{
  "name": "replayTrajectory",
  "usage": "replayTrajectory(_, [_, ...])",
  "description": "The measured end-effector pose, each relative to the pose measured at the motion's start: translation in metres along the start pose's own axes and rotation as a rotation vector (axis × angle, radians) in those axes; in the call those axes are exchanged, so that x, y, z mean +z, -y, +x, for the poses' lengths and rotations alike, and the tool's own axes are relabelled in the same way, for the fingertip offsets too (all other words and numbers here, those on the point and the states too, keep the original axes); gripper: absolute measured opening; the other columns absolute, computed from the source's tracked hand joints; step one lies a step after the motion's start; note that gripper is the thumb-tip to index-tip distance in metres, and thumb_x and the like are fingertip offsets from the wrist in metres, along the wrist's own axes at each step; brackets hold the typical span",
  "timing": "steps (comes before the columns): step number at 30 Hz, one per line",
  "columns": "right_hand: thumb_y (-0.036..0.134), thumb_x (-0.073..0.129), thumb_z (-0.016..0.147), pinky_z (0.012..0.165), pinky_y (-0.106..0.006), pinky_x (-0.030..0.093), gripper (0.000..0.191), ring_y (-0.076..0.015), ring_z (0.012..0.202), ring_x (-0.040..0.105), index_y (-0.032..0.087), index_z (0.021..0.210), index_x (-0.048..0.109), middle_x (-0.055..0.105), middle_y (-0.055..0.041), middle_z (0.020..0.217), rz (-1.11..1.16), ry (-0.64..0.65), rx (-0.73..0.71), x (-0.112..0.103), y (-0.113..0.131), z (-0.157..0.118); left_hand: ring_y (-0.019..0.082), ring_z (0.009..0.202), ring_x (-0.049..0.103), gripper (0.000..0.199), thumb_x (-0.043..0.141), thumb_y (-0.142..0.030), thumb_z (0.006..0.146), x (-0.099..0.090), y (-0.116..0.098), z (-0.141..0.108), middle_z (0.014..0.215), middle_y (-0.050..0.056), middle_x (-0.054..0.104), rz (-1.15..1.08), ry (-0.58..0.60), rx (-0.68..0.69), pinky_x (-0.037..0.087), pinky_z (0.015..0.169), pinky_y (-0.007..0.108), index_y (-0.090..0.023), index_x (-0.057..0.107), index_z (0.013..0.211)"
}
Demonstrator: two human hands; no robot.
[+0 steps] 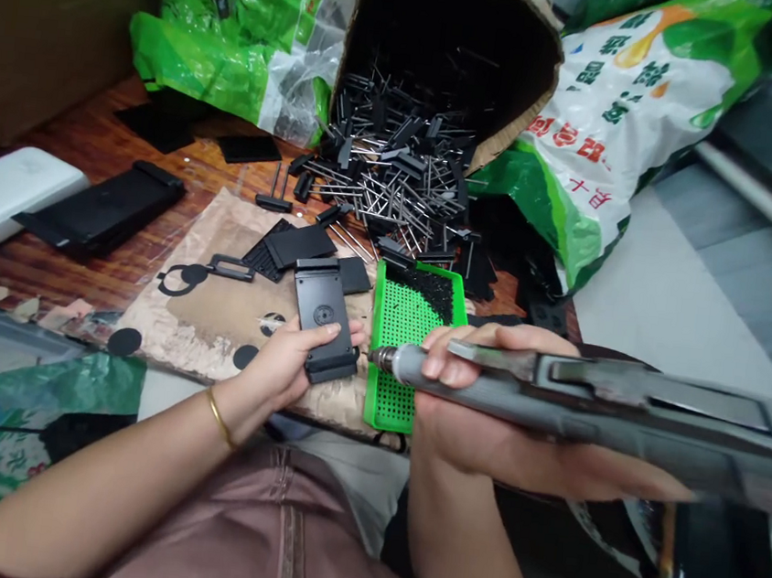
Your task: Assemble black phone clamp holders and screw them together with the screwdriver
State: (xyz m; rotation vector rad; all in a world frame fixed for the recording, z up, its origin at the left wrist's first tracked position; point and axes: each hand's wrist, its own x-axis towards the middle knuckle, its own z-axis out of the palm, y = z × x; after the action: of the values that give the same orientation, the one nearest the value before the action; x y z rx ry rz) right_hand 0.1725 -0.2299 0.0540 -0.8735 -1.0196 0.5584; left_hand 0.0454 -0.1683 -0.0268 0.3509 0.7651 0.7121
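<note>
HEAD VIEW
Left hand: closed round a black plastic holder (320, 317), lower middle of frame, fingers under it, thumb (351, 330) on its right edge, flat face with round metal-ringed centre up.
Right hand: closed round a grey electric driver (594, 407), barrel running across lower right, metal chuck (382, 358) pointing left.
Handling: holder sits steady in the palm, face up; chuck is level with it, just beside its right edge, not touching. Keeping the bit square to the part looks best; left thumb is close to the line of the chuck.
Things: green perforated tray (386, 381) just past the hands, dark small parts (423, 291) in its far end; pin-studded black pieces (398, 171) heaped from a tipped cardboard box (455, 30), upper middle.
Edges: tray's near rim sits just behind the hands; little room between chuck and holder.
Rest: brown paper sheet (195, 329) with black discs, wooden table (106, 126), white box (1, 203), green printed sacks (615, 138) upper right.
</note>
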Motion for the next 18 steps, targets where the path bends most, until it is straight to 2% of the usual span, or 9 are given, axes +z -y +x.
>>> replayTrajectory(3, [0.074, 0.045, 0.072, 0.036, -0.03, 0.043, 0.055, -0.0147, 0.037, 0.05, 0.026, 0.088, 0.068, 0.056, 0.0032, 0.051, 0.088, -0.042, -0.136, 0.009, -0.016, -0.004, 0.026, 0.079, 0.073, 0.02, 0.061, -0.003, 0.074, 0.0, 0.002, 0.001, 0.089, 0.015, 0.075, 0.005, 0.01, 0.007, 0.058, 0.078, 0.039, -0.009, 0.062, 0.093])
replayTrajectory(7, [0.073, 0.043, 0.074, 0.038, -0.03, 0.043, 0.057, -0.0147, 0.037, 0.048, 0.025, 0.088, 0.07, 0.056, 0.0028, 0.05, 0.144, -0.053, -0.089, 0.015, -0.027, -0.005, 0.025, 0.078, 0.073, 0.02, 0.063, -0.004, 0.073, 0.0, 0.003, 0.001, 0.088, 0.016, 0.075, 0.0, 0.023, -0.001, 0.058, 0.08, 0.039, -0.008, 0.062, 0.093])
replayTrajectory(13, [0.077, 0.043, 0.07, 0.04, -0.033, 0.046, 0.058, -0.0174, 0.04, 0.053, 0.028, 0.091, 0.068, 0.057, 0.0025, 0.05, 0.11, 0.016, -0.061, 0.008, -0.032, -0.004, 0.024, 0.078, 0.072, 0.02, 0.066, -0.005, 0.072, -0.001, 0.003, 0.001, 0.091, 0.016, 0.075, 0.005, 0.024, 0.012, 0.059, 0.076, 0.036, -0.008, 0.065, 0.092])
replayTrajectory(18, [0.08, 0.041, 0.069, 0.039, -0.032, 0.046, 0.06, -0.0154, 0.034, 0.049, 0.029, 0.086, 0.067, 0.054, 0.005, 0.047, 0.027, -0.045, -0.048, 0.012, -0.029, -0.005, 0.025, 0.078, 0.072, 0.022, 0.068, -0.007, 0.07, -0.001, 0.005, 0.002, 0.09, 0.016, 0.075, 0.0, 0.028, 0.021, 0.058, 0.074, 0.036, -0.009, 0.064, 0.091])
